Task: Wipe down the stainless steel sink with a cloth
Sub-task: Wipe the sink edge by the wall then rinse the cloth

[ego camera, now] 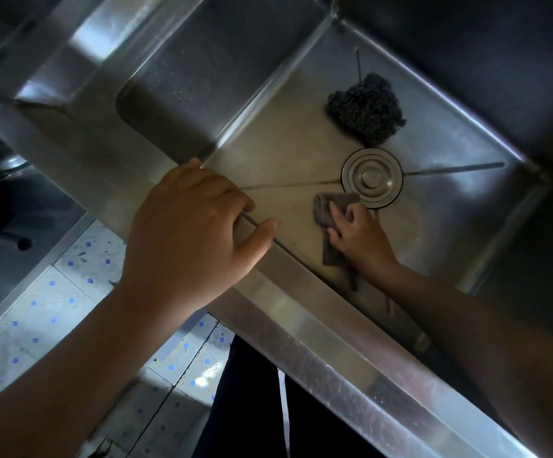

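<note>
The stainless steel sink (281, 160) fills the middle of the head view, its round drain cover (371, 177) set in the basin floor. My right hand (357, 236) reaches down into the basin and presses a grey cloth (329, 209) flat against the floor, just below and left of the drain. Part of the cloth trails back under my wrist. My left hand (192, 226) grips the sink's front rim (301, 312), fingers curled over the inner edge and thumb along it.
A dark scouring pad (366, 109) lies on the basin floor above the drain. A second basin (222, 71) sits to the left behind a divider. Tiled floor (53, 309) and my dark trousers (252, 408) show below the rim.
</note>
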